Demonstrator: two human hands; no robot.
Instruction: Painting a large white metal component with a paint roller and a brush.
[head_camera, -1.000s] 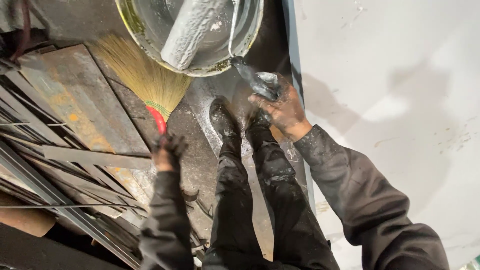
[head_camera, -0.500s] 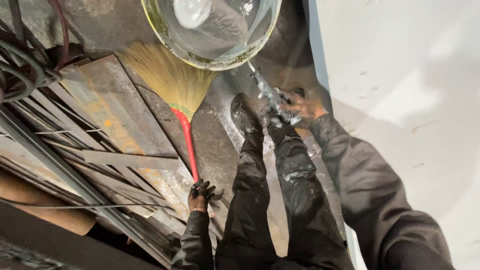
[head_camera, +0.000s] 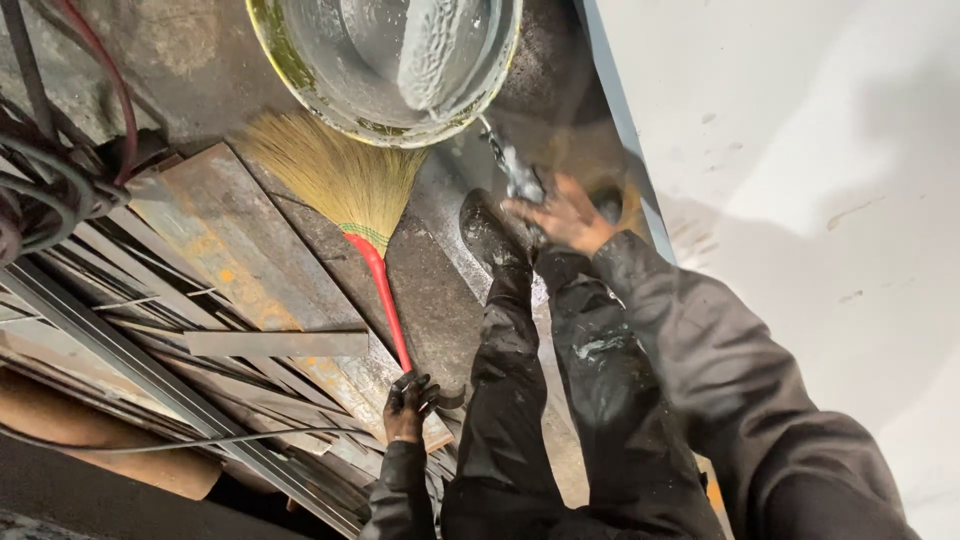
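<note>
My right hand (head_camera: 562, 215) grips a thin tool (head_camera: 512, 165) coated in grey paint, whose far end reaches toward the rim of a round bucket (head_camera: 300, 85). The bucket holds grey-white paint, and a paint-covered roller (head_camera: 432, 50) rests inside it. My left hand (head_camera: 408, 400), in a dark glove, closes around the end of the red handle of a straw broom (head_camera: 345, 180). The broom lies on rusty metal, its bristles touching the bucket. My dark trousers (head_camera: 510, 400) and boot (head_camera: 487, 235) stand between the two hands.
Rusty metal plates and strips (head_camera: 215, 260) lie stacked at the left. Dark cables and a red hose (head_camera: 60, 170) coil at the upper left. A white wall (head_camera: 800, 150) with a pale blue edge (head_camera: 615, 110) fills the right side.
The view has shifted, so the bucket sits higher and more left. My left hand now sits lower, at the end of the red broom handle. My right hand keeps hold of the tool.
</note>
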